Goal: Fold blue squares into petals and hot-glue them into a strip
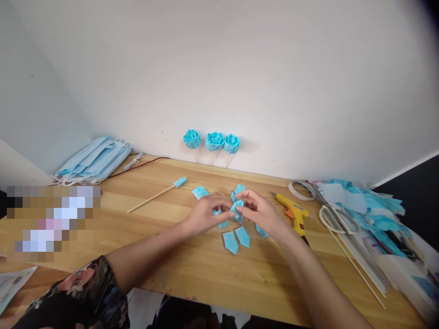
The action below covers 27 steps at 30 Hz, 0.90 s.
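Observation:
Between my two hands is a small blue fabric petal [236, 211], pinched at its edges. My left hand [207, 213] grips its left side with thumb and fingers, and my right hand [256, 209] grips the right side. Around them on the table lie several more cut pieces: a pointed blue piece [230, 242], another pointed piece [243, 236] beside it, and a gathered petal [199, 192] behind my left hand. One further blue piece [261, 230] is partly covered by my right hand. To the left lies a wooden stick with a blue wrapped tip [180, 182].
Three blue fabric flowers [215, 141] on sticks lean against the wall. A yellow glue gun [291, 210] rests right of my hands. Farther right are scissors [338, 220], loose wooden sticks [360, 272] and blue scraps [373, 203]. Stacked face masks [94, 160] lie at the back left.

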Available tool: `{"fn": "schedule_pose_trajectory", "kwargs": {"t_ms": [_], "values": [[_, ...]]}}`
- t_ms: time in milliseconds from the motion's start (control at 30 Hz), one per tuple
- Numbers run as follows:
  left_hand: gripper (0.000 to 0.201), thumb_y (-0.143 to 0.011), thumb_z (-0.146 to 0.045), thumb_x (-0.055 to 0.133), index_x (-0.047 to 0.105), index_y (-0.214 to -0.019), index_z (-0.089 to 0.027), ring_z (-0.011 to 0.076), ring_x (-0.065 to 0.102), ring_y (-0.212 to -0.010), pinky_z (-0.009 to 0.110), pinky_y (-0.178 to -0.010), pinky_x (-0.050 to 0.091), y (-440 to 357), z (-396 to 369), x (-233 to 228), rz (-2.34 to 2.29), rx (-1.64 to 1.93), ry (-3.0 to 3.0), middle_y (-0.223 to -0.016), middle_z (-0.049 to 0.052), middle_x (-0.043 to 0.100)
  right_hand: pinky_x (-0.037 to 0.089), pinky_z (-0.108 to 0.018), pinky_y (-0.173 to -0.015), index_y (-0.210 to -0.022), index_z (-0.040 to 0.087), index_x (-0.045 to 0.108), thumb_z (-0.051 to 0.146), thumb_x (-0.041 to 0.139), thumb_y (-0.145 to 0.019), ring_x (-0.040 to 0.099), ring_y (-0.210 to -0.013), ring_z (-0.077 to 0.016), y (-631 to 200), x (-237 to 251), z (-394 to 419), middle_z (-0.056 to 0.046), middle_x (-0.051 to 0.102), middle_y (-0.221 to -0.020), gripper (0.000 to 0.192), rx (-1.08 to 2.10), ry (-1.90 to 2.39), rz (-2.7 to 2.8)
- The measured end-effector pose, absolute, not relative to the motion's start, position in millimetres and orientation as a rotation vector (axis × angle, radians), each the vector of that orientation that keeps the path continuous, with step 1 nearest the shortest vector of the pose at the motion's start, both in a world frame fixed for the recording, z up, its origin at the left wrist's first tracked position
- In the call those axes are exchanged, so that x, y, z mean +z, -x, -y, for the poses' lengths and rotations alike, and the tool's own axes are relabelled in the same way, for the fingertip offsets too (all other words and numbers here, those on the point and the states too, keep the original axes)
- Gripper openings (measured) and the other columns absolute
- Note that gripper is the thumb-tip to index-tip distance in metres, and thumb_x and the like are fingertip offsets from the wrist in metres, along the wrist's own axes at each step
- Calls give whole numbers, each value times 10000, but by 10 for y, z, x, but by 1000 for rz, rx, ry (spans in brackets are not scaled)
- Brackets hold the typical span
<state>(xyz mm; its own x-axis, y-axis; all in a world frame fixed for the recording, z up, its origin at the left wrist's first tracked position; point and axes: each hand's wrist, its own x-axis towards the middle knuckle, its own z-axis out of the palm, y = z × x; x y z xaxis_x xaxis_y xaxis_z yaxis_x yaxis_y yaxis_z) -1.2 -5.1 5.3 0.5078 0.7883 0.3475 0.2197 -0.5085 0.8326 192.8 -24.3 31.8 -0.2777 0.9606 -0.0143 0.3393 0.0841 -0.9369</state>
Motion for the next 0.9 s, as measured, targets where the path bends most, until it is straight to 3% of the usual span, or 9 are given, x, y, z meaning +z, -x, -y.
{"fn": "schedule_pose_trajectory", "kwargs": {"t_ms": [200,433,500,667,767,900], "values": [[161,-780,-259,590,623,-676,-141,88,468,-566,206,-538,385,27,-15,9,-946,867,-1744,-603,-16,570,463,-264,-584,-1084,184,595,483,521,-851,586,-713,-152,-1939,310,190,-32,611,-806,385,1361,1246,1523],[165,-777,-250,587,602,-653,-143,90,469,-573,207,-541,385,12,-11,5,-957,867,-1781,-606,-15,572,458,-265,-595,-843,177,656,423,622,-786,537,-640,-132,-1929,254,151,0,601,-704,255,1167,1323,1647],[188,-805,-291,570,636,-706,-145,98,494,-589,212,-555,395,29,-20,11,-931,860,-1765,-630,-6,592,446,-258,-585,-821,181,648,413,594,-807,517,-620,-126,-1948,276,124,9,581,-671,238,1087,1319,1680],[373,-898,-399,447,649,-1087,-148,131,564,-668,237,-628,435,86,-84,16,-937,965,-1724,-704,21,647,458,-268,-595,-904,178,670,431,561,-819,533,-609,-133,-2230,281,2,-16,636,-721,288,912,1435,1604],[423,-920,-443,389,683,-908,-139,131,553,-652,240,-624,437,92,-99,3,-984,1000,-1706,-706,39,653,476,-301,-632,-960,184,677,414,516,-848,586,-658,-166,-2413,164,-39,-32,675,-756,303,827,1565,1703],[486,-925,-467,364,633,-674,-150,135,554,-668,239,-620,430,81,-81,-5,-995,995,-1715,-703,52,648,456,-360,-841,-1011,216,683,284,494,-864,623,-954,-218,-2498,15,-98,-61,704,-1030,249,474,1623,2013]]}}
